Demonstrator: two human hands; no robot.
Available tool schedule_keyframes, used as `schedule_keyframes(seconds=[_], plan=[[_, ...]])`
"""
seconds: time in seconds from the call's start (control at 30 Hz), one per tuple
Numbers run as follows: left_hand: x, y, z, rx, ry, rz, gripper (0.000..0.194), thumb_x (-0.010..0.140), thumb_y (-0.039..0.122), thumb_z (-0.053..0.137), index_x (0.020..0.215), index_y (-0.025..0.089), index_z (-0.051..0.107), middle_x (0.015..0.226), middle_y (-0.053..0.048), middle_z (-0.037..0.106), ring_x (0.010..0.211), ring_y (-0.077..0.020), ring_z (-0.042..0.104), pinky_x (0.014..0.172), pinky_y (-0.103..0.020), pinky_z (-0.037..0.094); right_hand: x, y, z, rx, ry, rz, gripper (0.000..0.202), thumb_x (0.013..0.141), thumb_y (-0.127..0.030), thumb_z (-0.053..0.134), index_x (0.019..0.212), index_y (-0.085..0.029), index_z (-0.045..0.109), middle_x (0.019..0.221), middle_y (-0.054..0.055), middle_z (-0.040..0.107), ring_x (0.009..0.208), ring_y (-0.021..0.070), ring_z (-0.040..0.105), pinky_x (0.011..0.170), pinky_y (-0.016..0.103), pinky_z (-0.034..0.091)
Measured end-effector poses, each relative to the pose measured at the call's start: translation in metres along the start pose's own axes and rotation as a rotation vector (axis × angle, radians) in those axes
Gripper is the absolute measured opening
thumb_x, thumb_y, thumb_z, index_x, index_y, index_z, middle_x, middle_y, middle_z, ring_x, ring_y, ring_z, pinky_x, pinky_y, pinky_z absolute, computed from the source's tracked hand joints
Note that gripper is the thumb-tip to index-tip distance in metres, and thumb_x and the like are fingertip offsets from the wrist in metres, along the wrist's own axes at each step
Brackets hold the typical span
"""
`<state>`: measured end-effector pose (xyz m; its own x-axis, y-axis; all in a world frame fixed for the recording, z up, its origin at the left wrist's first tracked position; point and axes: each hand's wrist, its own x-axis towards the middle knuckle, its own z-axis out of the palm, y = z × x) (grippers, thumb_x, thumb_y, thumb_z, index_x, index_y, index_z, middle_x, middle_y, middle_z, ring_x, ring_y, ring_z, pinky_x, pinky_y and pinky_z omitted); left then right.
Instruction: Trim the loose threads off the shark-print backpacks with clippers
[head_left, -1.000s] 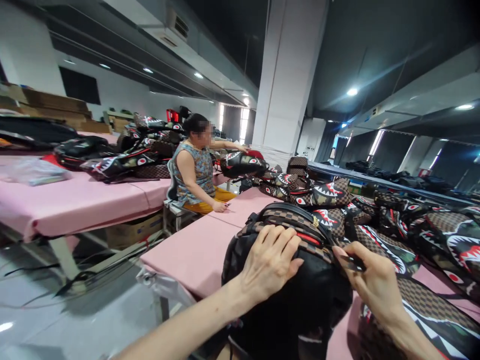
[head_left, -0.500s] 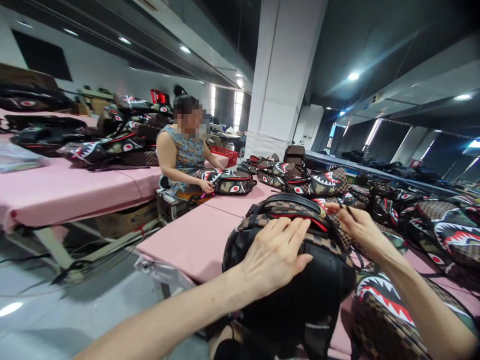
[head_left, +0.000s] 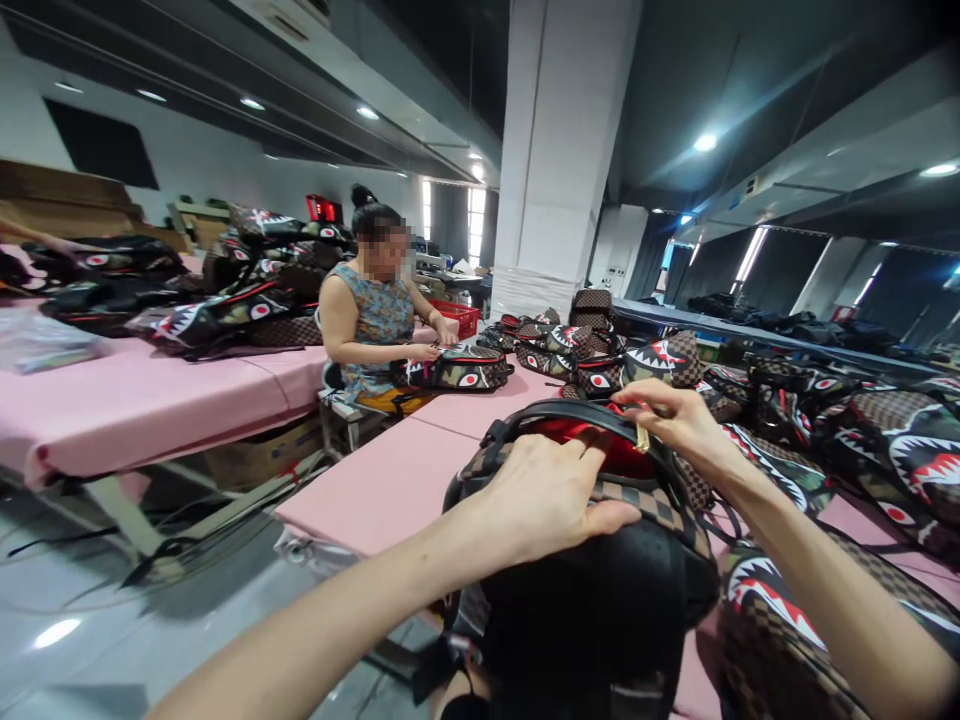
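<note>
Presently, left hand [head_left: 551, 495], thumb spread from fingers, dips into backpack [head_left: 585, 610]'s red opening [head_left: 627, 460]; right hand [head_left: 684, 425] pinches its rim [head_left: 577, 408] near gold pull [head_left: 642, 437].

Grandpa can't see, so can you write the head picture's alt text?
The left hand reaches into the red-lined top of a black backpack, the right hand at its rim; beyond, a person handles another bag on a pink table.

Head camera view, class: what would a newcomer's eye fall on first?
Probably the black backpack in the foreground, its red lining showing where the left hand and right hand meet its opening. Next, the shark-mouthed bags heaped on the right. At the far end of the near pink table sits a person.
</note>
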<state>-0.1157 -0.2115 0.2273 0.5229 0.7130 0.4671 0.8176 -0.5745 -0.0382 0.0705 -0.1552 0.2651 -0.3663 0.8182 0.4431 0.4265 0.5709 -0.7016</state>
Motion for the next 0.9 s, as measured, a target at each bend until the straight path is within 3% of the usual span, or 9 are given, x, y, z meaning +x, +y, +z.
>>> schedule_keyframes(seconds=[0.13, 0.3, 0.37, 0.43, 0.53, 0.63, 0.7, 0.8, 0.9], plan=[[-0.005, 0.001, 0.01, 0.064, 0.094, 0.033, 0.05, 0.082, 0.06, 0.039, 0.098, 0.016, 0.06, 0.084, -0.01, 0.066, 0.074, -0.0258, 0.061, 0.063, -0.036, 0.044, 0.02, 0.0, 0.003, -0.004, -0.279, 0.129, 0.019, 0.066, -0.029, 0.059, 0.074, -0.013, 0.065, 0.072, 0.001, 0.061, 0.064, 0.0128, 0.051, 0.057, 0.023, 0.039], [-0.026, 0.012, 0.024, 0.042, 0.44, 0.131, 0.03, 0.087, 0.037, 0.041, 0.086, 0.015, 0.061, 0.072, -0.006, 0.063, 0.068, -0.0191, 0.055, 0.071, -0.037, 0.041, 0.02, 0.022, 0.021, 0.034, -0.092, 0.148, 0.029, 0.069, -0.041, 0.055, 0.058, -0.014, 0.052, 0.051, -0.005, 0.042, 0.049, 0.0076, 0.034, 0.045, 0.022, 0.026], [-0.034, 0.016, 0.023, -0.018, 0.436, 0.13, 0.026, 0.087, 0.031, 0.041, 0.078, 0.016, 0.061, 0.066, -0.004, 0.06, 0.065, -0.0175, 0.053, 0.078, -0.04, 0.04, 0.017, 0.028, 0.026, 0.1, -0.061, 0.133, 0.031, 0.069, -0.043, 0.054, 0.056, -0.016, 0.047, 0.05, -0.006, 0.039, 0.048, 0.0071, 0.032, 0.045, 0.022, 0.025], [-0.037, 0.018, 0.015, -0.073, 0.306, 0.135, 0.028, 0.086, 0.033, 0.043, 0.071, 0.017, 0.06, 0.063, -0.003, 0.06, 0.063, -0.0169, 0.054, 0.076, -0.037, 0.042, 0.014, 0.028, 0.029, 0.156, -0.066, 0.136, 0.031, 0.07, -0.042, 0.054, 0.055, -0.017, 0.043, 0.05, -0.006, 0.037, 0.047, 0.0067, 0.03, 0.044, 0.022, 0.023], [-0.031, 0.013, -0.007, -0.13, -0.063, 0.124, 0.032, 0.083, 0.04, 0.049, 0.063, 0.017, 0.059, 0.056, -0.002, 0.059, 0.053, -0.0158, 0.053, 0.056, -0.027, 0.039, 0.012, 0.026, 0.03, 0.197, -0.093, 0.137, 0.026, 0.069, -0.037, 0.054, 0.055, -0.016, 0.046, 0.05, -0.005, 0.04, 0.047, 0.007, 0.033, 0.045, 0.022, 0.025], [-0.018, 0.003, -0.027, -0.241, -0.362, 0.167, 0.03, 0.08, 0.045, 0.054, 0.068, 0.019, 0.063, 0.057, 0.0, 0.061, 0.049, -0.0146, 0.054, 0.049, -0.023, 0.036, 0.012, 0.024, 0.029, 0.211, -0.093, 0.113, 0.022, 0.067, -0.032, 0.053, 0.053, -0.015, 0.049, 0.051, -0.004, 0.044, 0.049, 0.0077, 0.037, 0.047, 0.022, 0.028], [-0.009, -0.005, -0.032, -0.346, -0.442, 0.206, 0.03, 0.076, 0.049, 0.057, 0.083, 0.021, 0.066, 0.069, -0.001, 0.066, 0.056, -0.0158, 0.059, 0.053, -0.022, 0.039, 0.011, 0.023, 0.028, 0.234, -0.102, 0.118, 0.022, 0.066, -0.031, 0.053, 0.052, -0.015, 0.049, 0.049, -0.004, 0.045, 0.048, 0.0078, 0.038, 0.046, 0.022, 0.028], [0.004, -0.013, -0.029, -0.466, -0.511, 0.191, 0.048, 0.065, 0.055, 0.065, 0.103, 0.025, 0.063, 0.082, -0.002, 0.07, 0.068, -0.0186, 0.064, 0.062, -0.022, 0.044, 0.007, 0.019, 0.029, 0.254, -0.133, 0.159, 0.021, 0.067, -0.032, 0.055, 0.057, -0.014, 0.055, 0.05, -0.003, 0.049, 0.048, 0.0086, 0.042, 0.046, 0.021, 0.03], [0.015, -0.013, -0.023, -0.488, -0.568, 0.158, 0.049, 0.058, 0.053, 0.071, 0.098, 0.024, 0.066, 0.082, 0.001, 0.071, 0.072, -0.0188, 0.065, 0.064, -0.023, 0.046, 0.002, 0.016, 0.028, 0.249, -0.159, 0.179, 0.023, 0.068, -0.035, 0.057, 0.064, -0.012, 0.059, 0.054, -0.002, 0.054, 0.05, 0.0093, 0.045, 0.047, 0.021, 0.033]])
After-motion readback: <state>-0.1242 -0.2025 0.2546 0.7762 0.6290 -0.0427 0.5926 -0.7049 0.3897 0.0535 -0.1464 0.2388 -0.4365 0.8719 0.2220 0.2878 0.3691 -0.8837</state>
